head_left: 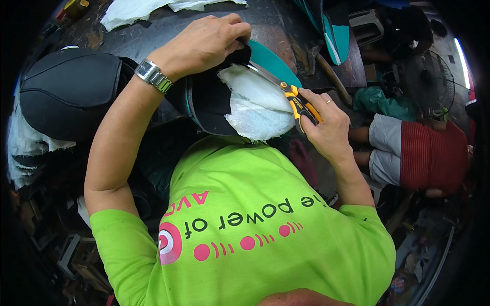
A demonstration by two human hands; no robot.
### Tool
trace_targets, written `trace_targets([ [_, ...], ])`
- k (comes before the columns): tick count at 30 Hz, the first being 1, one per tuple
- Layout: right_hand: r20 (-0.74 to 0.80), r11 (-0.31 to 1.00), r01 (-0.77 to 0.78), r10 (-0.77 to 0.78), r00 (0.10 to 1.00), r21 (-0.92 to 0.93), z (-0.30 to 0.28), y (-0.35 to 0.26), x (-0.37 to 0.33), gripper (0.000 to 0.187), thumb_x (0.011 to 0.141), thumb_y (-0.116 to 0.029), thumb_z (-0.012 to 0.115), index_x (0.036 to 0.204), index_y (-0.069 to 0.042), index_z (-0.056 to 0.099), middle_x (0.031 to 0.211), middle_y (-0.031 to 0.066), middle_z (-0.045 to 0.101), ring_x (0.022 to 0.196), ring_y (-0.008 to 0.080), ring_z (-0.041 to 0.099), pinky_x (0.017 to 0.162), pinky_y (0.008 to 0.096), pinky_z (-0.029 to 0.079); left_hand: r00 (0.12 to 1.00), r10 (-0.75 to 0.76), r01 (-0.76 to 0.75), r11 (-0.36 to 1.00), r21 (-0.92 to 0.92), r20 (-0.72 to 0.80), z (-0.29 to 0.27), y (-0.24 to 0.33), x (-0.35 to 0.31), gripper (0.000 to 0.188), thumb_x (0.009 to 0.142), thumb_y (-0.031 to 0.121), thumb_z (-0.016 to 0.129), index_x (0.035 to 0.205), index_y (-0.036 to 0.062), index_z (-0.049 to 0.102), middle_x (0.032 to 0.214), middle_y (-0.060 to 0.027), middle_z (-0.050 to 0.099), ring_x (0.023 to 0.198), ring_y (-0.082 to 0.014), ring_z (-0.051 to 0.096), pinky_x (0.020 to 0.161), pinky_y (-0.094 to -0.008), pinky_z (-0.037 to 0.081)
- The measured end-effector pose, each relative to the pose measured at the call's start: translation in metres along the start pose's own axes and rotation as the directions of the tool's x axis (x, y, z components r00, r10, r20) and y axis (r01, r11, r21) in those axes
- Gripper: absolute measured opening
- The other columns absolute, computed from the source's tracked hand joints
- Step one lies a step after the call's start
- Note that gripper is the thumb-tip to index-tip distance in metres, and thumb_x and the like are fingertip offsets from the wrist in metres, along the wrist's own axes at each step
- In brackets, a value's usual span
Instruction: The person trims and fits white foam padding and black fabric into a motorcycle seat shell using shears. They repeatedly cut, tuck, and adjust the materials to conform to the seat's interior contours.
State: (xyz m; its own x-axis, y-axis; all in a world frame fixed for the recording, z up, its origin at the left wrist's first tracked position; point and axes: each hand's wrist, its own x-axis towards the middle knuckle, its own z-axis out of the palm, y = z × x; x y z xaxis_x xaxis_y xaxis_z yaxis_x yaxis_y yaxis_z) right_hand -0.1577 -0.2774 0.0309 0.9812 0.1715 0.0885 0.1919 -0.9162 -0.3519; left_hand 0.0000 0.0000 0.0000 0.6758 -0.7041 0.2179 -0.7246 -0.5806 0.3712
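Observation:
My right hand point(329, 122) grips long-nose pliers point(300, 104) with yellow-and-black handles. Their slim metal jaws point up and left to the edge of a black piece with teal lining point(275, 58), which looks like a sewn upper. Fingers bent, my left hand point(212, 41) pinches the black edge near the tips of the jaws; its fingertips are partly hidden. White fibrous padding point(260, 104) lies inside the piece, below the pliers. The piece rests against my front at the table's edge.
A rounded black stitched piece point(71, 94) sits left, above white cloth point(23, 148). More white cloth point(148, 10) lies on the dark table point(265, 33). A wooden handle point(334, 76), teal-and-black pieces point(337, 41) and a fan point(426, 79) are right, near a person in red point(434, 158).

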Motion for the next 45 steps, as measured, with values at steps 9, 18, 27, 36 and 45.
trace_targets([
  [9,0.004,0.995,0.104,-0.104,0.995,0.000,0.005,0.002,0.008,0.050,0.076,-0.007,0.072,0.126,-0.011,0.070,0.089,0.0103,0.063,0.077,0.0282,0.068,0.068,0.0387,0.054,1.000,0.001,-0.001,0.999,-0.051,-0.010,0.001,-0.001,-0.001,0.015,0.100,0.014,0.063,0.113,0.0075,0.063,0.112,-0.0102,0.065,0.098,-0.0311,0.066,0.086,-0.0420,0.052],
  [18,0.108,0.978,0.187,-0.196,0.975,0.091,-0.012,0.021,0.033,0.049,0.077,-0.008,0.072,0.126,-0.012,0.070,0.088,0.0105,0.063,0.074,0.0280,0.067,0.065,0.0385,0.054,0.999,0.004,-0.007,0.998,-0.066,-0.051,0.002,-0.005,0.002,0.015,0.101,0.017,0.062,0.112,0.0079,0.062,0.109,-0.0117,0.065,0.094,-0.0329,0.067,0.082,-0.0426,0.052],
  [27,0.147,0.962,0.260,-0.246,0.958,-0.084,-0.015,0.023,0.044,0.053,0.076,-0.005,0.074,0.128,-0.012,0.069,0.086,0.0084,0.060,0.076,0.0262,0.065,0.067,0.0381,0.053,0.999,0.007,-0.010,0.998,-0.061,-0.048,0.000,-0.009,0.008,0.015,0.101,0.016,0.061,0.113,0.0074,0.062,0.108,-0.0107,0.065,0.093,-0.0308,0.067,0.082,-0.0406,0.053],
  [36,0.132,0.952,0.298,-0.288,0.949,-0.067,-0.008,0.026,0.041,0.055,0.076,-0.002,0.074,0.130,-0.011,0.068,0.089,0.0073,0.062,0.078,0.0268,0.066,0.069,0.0383,0.054,0.999,0.041,-0.041,0.999,-0.020,-0.030,-0.001,-0.012,0.006,0.016,0.102,0.016,0.060,0.115,0.0066,0.062,0.109,-0.0110,0.066,0.094,-0.0301,0.067,0.083,-0.0395,0.053],
  [45,0.388,0.879,-0.294,0.138,0.911,0.376,-0.038,0.053,0.062,0.045,0.085,0.006,0.063,0.129,0.001,0.068,0.104,0.0031,0.070,0.086,0.0053,0.063,0.079,0.0201,0.051,0.999,0.001,0.009,0.974,-0.227,0.041,-0.028,-0.008,0.011,0.036,0.090,0.016,0.074,0.121,0.0064,0.057,0.117,-0.0148,0.059,0.104,-0.0322,0.063,0.094,-0.0410,0.049],
])
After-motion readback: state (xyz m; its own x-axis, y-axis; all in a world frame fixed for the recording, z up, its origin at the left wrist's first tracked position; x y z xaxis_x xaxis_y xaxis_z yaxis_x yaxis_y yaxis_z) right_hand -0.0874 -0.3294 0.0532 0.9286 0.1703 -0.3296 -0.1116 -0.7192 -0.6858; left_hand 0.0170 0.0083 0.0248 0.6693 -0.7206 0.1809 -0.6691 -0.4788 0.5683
